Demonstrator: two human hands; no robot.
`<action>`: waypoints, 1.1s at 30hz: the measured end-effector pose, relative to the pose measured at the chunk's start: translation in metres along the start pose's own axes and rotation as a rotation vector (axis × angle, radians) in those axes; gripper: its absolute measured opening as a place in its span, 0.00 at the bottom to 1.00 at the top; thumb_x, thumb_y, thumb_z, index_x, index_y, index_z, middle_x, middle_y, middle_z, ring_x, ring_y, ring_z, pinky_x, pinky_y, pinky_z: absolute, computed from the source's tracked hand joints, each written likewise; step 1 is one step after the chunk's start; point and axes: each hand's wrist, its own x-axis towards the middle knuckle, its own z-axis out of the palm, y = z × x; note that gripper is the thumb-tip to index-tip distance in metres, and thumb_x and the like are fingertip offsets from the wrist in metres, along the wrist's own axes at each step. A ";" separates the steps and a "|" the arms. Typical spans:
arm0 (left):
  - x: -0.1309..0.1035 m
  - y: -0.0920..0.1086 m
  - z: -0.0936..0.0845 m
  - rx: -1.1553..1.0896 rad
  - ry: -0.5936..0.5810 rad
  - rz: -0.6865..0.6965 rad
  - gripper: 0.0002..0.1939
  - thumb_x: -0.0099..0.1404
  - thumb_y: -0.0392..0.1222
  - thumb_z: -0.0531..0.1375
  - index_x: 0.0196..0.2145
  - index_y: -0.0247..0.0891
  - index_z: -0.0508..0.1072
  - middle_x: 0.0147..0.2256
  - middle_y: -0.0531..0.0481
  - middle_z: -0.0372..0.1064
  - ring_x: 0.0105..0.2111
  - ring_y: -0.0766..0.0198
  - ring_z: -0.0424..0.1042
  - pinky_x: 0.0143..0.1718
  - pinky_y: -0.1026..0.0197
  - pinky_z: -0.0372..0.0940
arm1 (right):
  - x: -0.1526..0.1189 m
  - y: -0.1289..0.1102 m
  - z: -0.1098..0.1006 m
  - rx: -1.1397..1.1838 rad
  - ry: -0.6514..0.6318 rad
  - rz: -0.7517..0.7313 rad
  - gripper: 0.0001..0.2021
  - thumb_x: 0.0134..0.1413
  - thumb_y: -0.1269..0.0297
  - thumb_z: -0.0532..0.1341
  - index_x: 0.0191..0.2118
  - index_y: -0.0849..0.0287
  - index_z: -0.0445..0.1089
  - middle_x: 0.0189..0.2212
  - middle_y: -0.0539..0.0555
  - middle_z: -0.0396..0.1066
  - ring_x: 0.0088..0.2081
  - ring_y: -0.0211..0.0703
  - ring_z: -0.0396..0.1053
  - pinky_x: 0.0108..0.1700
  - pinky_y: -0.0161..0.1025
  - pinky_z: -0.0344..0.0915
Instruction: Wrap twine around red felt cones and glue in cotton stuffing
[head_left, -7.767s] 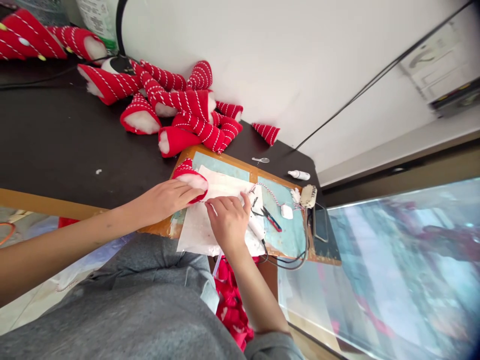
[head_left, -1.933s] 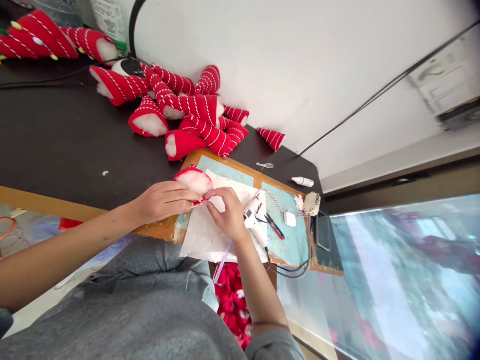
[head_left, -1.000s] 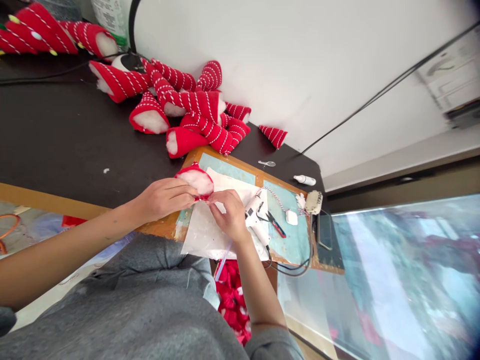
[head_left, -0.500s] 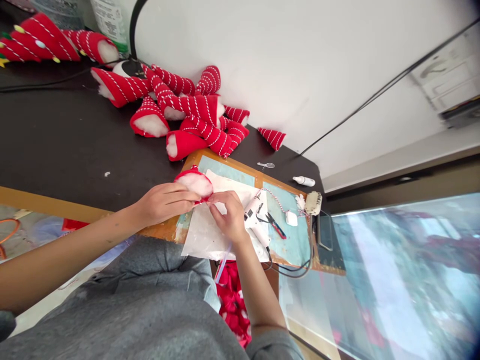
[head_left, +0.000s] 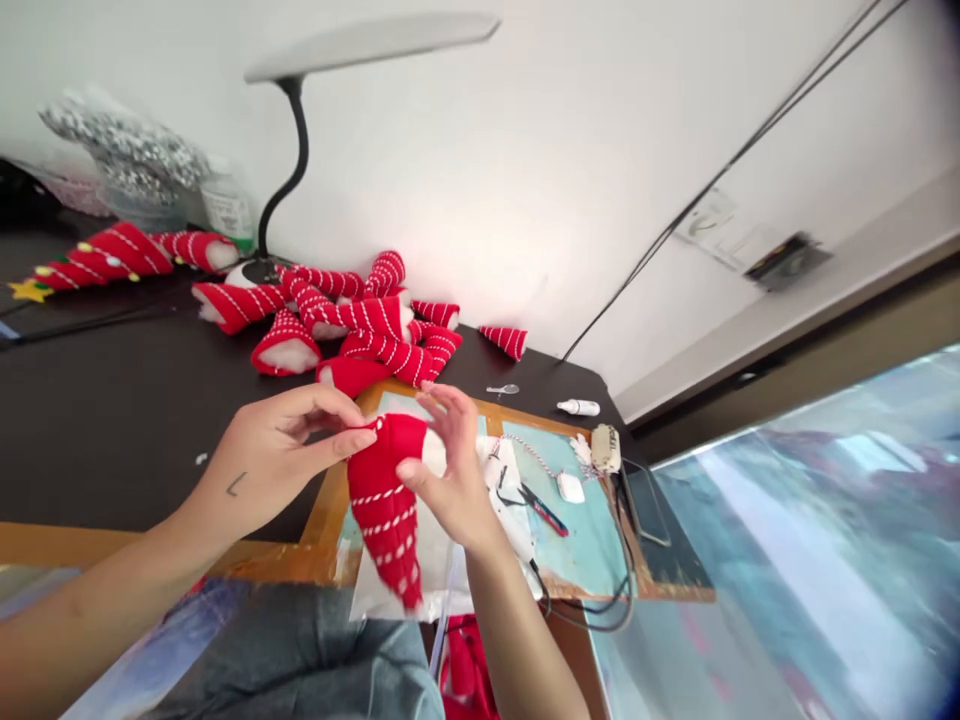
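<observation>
A stuffed red cloth cone (head_left: pixel 386 490) wound with red-and-white twisted cord hangs between my hands, tip downward. My left hand (head_left: pixel 274 455) pinches the upper left edge of its wide end between thumb and fingers. My right hand (head_left: pixel 454 475) is curved loosely round the other side, thumb on the red cloth and fingers at the stuffed end. A bit of white stuffing shows by the right fingers. Under the cone lies a white sheet (head_left: pixel 375 590) on the wooden-edged board (head_left: pixel 322 550). A white glue gun (head_left: pixel 517 530) is partly hidden by my right forearm.
Several similar cones (head_left: pixel 360 320) are heaped by the wall, with a lone cone (head_left: pixel 504 342) to their right. A desk lamp (head_left: pixel 300 140) stands behind. On the right are red-handled cutters (head_left: pixel 546 512), a cord (head_left: pixel 532 455), a white bottle (head_left: pixel 579 408), a phone (head_left: pixel 646 505) and cables (head_left: pixel 626 600).
The cone has turned from its stuffed end facing up to its corded side facing me, tip down. My right hand's fingers have spread around it. The view has tilted up, showing the lamp.
</observation>
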 end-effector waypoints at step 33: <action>-0.038 -0.045 0.010 -0.202 -0.005 -0.317 0.16 0.62 0.56 0.72 0.38 0.42 0.81 0.36 0.47 0.79 0.38 0.57 0.78 0.40 0.59 0.75 | -0.036 0.012 0.026 -0.145 0.022 0.018 0.34 0.59 0.68 0.69 0.64 0.50 0.53 0.52 0.59 0.76 0.51 0.50 0.79 0.56 0.51 0.77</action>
